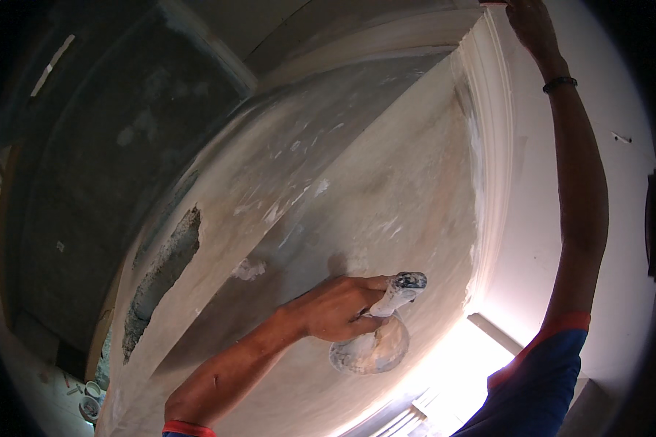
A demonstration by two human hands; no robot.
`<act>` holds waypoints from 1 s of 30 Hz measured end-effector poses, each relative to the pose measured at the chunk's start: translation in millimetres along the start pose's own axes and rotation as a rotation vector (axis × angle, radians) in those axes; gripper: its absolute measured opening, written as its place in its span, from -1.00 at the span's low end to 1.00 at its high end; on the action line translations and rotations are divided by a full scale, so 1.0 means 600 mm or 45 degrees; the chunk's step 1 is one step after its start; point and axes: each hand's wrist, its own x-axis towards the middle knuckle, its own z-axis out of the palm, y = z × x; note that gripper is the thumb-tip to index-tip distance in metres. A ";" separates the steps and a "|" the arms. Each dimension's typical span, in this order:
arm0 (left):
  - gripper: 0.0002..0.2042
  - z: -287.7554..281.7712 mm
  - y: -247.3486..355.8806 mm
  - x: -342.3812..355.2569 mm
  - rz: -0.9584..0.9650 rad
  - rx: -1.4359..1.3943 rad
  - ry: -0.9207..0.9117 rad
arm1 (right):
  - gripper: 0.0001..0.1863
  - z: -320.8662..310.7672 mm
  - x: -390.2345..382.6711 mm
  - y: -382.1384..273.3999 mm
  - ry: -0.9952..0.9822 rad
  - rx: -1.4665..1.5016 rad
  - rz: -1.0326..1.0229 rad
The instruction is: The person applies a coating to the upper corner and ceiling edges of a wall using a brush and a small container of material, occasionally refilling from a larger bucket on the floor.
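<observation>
My left hand (339, 309) is closed around a putty-smeared tool handle (397, 291), whitish with a black end. Just below the fingers is a rounded, bowl-like shape (372, 349) coated in pale and brownish smears; I cannot tell whether it joins the handle. Behind the hand stretches a beige plastered wall (393, 189) with whitish streaks. High at the upper right, my right hand (532, 33) reaches up near the moulded cornice (496, 87). Its fingers are partly cut off by the picture's edge, beside a thin reddish thing (493, 2). A dark band circles the right wrist.
A rough, broken-out channel (164, 280) runs through the plaster at left. Beyond lies a dark grey wall (124, 146). Small containers (90, 404) stand on the floor at lower left. Bright light comes through an opening (444, 379) below. A small fixture (621, 137) shows on the white surface.
</observation>
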 end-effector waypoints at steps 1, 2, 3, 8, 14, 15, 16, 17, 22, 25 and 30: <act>-0.72 -0.003 0.000 -0.001 -0.033 0.010 -0.039 | -0.75 0.003 0.000 -0.009 -0.023 0.033 0.028; -0.67 -0.004 -0.001 -0.001 -0.061 0.020 -0.080 | -0.75 0.000 0.002 -0.032 -0.048 0.061 0.055; -0.71 -0.002 -0.001 -0.002 -0.004 0.019 -0.018 | -0.75 0.001 0.003 -0.047 -0.071 0.090 0.082; -0.75 -0.002 0.009 0.002 -0.006 -0.030 0.010 | -0.75 0.050 -0.022 -0.029 -0.247 -0.035 0.102; -0.73 0.001 0.002 -0.001 0.000 -0.014 0.006 | -0.76 0.051 -0.023 -0.034 -0.290 -0.134 0.104; -0.73 0.003 -0.001 -0.002 0.025 0.019 0.024 | -0.76 0.042 -0.017 -0.030 -0.307 -0.103 0.133; -0.70 0.005 -0.006 -0.005 0.051 0.051 0.043 | -0.75 0.034 -0.011 -0.027 -0.325 -0.072 0.161; -0.64 0.005 -0.007 -0.006 0.078 0.085 0.059 | -0.75 0.028 -0.008 -0.019 -0.264 -0.065 0.142; -0.71 -0.003 0.008 0.007 0.077 -0.010 -0.003 | -0.73 -0.040 0.017 0.015 0.016 0.061 -0.121; -0.72 -0.004 0.005 0.001 0.018 -0.010 0.004 | -0.73 -0.004 0.012 -0.021 0.035 0.084 0.034; -0.74 0.001 -0.001 0.000 0.031 0.023 0.012 | -0.80 0.029 -0.004 -0.033 -0.149 0.057 0.011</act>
